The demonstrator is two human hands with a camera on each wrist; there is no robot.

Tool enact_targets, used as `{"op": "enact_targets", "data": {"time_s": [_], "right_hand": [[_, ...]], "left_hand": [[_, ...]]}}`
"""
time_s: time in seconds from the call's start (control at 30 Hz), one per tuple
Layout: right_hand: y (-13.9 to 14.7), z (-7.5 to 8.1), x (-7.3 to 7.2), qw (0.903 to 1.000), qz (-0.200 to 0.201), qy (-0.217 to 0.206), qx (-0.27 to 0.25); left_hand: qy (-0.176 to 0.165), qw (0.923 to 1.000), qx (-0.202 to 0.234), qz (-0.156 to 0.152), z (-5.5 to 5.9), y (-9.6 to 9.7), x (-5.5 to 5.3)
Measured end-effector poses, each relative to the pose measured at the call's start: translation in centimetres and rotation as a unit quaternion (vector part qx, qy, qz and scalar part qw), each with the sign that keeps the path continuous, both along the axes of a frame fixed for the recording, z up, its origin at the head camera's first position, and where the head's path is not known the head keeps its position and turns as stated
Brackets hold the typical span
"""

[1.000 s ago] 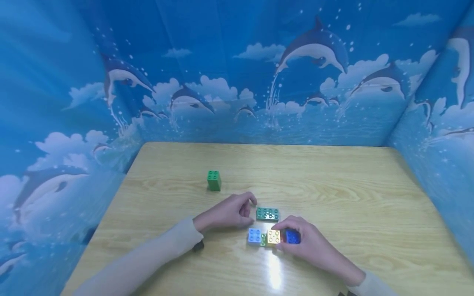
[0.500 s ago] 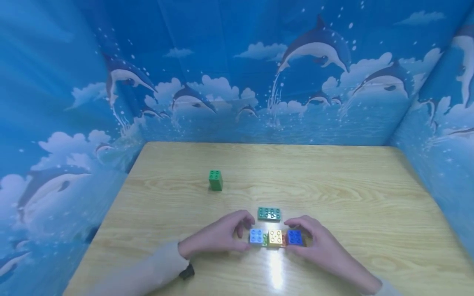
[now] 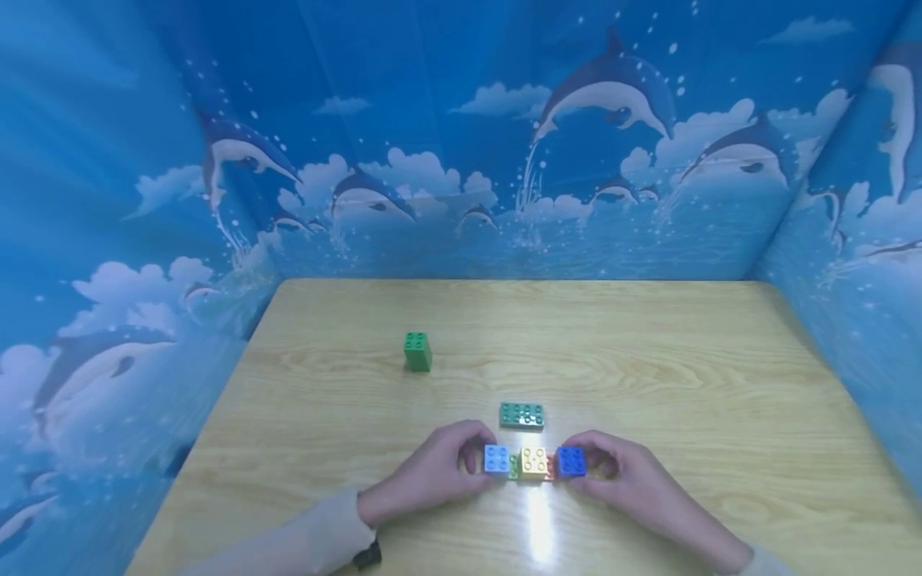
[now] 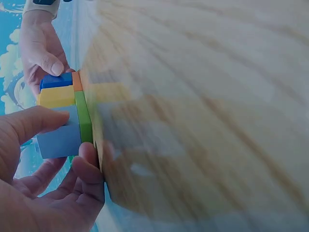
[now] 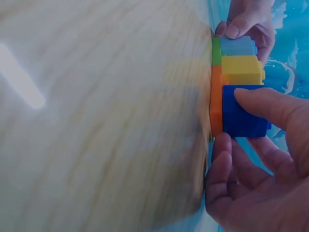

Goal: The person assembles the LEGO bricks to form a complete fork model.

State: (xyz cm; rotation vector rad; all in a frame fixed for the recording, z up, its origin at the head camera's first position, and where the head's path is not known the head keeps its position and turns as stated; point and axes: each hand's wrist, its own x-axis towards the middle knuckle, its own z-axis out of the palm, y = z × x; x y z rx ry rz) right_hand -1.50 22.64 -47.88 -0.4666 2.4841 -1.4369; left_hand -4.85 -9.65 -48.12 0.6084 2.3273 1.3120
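On the table stands a row of joined building blocks: a light blue block (image 3: 496, 459), a yellow block (image 3: 534, 463) and a dark blue block (image 3: 571, 462) on top of a flat green block (image 4: 84, 118) and a flat orange block (image 5: 216, 99). My left hand (image 3: 450, 462) pinches the light blue block at the row's left end, thumb on its near side. At the right end my right hand (image 3: 625, 472) pinches the dark blue block between thumb and fingers. Just behind the row lies a dark green block (image 3: 522, 415), touched by neither hand.
A tall green block (image 3: 418, 352) stands farther back, to the left. The wooden table (image 3: 648, 344) is bordered by a blue dolphin-print curtain (image 3: 432, 160) at the back and sides.
My left hand has come down from beside the dark green block to the light blue block and grips it. My right hand has shifted from around the yellow block to the dark blue one.
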Motion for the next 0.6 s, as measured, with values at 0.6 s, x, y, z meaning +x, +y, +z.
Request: {"op": "enact_targets", "data": {"time_s": [0.6], "right_hand": [[-0.4,0.1,-0.6,0.9993,-0.001,0.033,-0.017]], "left_hand": [[0.055,0.9981,0.022,0.015,0.3,-1.1,-0.1]]}}
